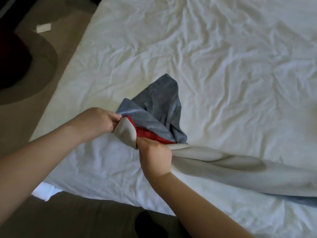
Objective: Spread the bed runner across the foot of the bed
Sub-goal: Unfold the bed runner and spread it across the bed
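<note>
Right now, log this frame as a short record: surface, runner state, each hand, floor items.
surface: white bed sheet, wrinkled
bed runner: bunched near the bed's corner, grey-blue face, red band, pale backing; rest trails right
left hand: pinching a runner edge
right hand: gripping the gathered runner
spread: not yet done
floor: small white object on carpet

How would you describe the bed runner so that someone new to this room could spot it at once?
Start at the white bed with its wrinkled sheet. Near its lower edge, both hands, left hand and right hand, grip a bunched cloth: the bed runner. It is the only coloured fabric there, blue-grey with a red strip and pale grey backing trailing right.
</note>
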A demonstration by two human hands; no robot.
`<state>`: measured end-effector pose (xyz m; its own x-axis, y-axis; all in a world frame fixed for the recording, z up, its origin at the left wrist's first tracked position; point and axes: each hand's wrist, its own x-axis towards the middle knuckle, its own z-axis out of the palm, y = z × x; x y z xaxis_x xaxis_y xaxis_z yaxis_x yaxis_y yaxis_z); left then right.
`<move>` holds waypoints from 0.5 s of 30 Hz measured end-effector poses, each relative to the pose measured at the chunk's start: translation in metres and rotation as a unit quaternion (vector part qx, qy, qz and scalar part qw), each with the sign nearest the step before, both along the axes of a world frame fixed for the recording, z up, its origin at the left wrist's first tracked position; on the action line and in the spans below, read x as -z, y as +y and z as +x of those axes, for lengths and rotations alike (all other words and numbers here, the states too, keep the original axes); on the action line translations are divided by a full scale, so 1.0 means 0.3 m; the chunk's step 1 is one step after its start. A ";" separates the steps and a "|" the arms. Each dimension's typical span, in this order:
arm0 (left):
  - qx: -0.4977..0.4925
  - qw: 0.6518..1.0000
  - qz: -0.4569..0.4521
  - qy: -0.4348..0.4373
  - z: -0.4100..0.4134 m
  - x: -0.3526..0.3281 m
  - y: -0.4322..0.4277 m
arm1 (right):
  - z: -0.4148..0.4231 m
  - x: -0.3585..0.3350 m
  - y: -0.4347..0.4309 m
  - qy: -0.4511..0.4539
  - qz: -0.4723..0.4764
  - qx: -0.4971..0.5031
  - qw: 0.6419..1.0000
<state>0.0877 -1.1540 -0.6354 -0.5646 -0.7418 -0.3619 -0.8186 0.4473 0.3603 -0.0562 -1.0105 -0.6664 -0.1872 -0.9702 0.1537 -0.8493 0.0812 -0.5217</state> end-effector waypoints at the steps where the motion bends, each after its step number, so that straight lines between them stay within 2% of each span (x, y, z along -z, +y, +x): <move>1: -0.004 1.000 -0.012 0.001 0.022 -0.008 -0.032 | 0.038 -0.011 -0.023 -0.005 -0.008 0.016 1.000; 3: 0.014 0.998 -0.047 -0.032 0.088 -0.031 -0.104 | 0.121 -0.033 -0.065 -0.023 -0.014 0.035 0.999; 5: 0.087 0.986 -0.102 -0.102 0.168 -0.048 -0.160 | 0.209 -0.037 -0.090 -0.024 0.011 0.020 0.999; 6: 0.150 0.970 -0.142 -0.128 0.205 -0.046 -0.172 | 0.247 -0.035 -0.095 -0.004 0.029 0.002 1.000; 8: 0.283 0.927 -0.211 -0.126 0.261 -0.019 -0.173 | 0.291 -0.011 -0.098 0.024 0.100 -0.070 0.992; 9: 0.326 0.909 -0.210 -0.154 0.284 0.005 -0.158 | 0.297 0.008 -0.102 0.009 0.164 -0.118 0.979; 11: 0.331 0.893 -0.144 -0.270 0.292 0.059 -0.115 | 0.265 0.035 -0.103 -0.032 0.270 -0.182 0.945; 12: 0.310 0.894 -0.115 -0.303 0.294 0.075 -0.098 | 0.237 0.044 -0.093 -0.038 0.273 -0.196 0.941; 13: 0.286 0.906 -0.103 -0.295 0.283 0.085 -0.074 | 0.202 0.047 -0.078 -0.047 0.248 -0.207 0.945; 15: 0.231 0.947 -0.147 -0.166 0.243 0.094 -0.032 | 0.111 0.045 -0.040 -0.070 0.154 -0.212 0.963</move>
<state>0.1606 -1.1637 -0.6636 -0.7445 -0.5397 -0.3931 -0.5576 0.8264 -0.0784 -0.0227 -1.0225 -0.6801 0.2367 -0.9596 -0.1520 -0.7637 -0.0871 -0.6397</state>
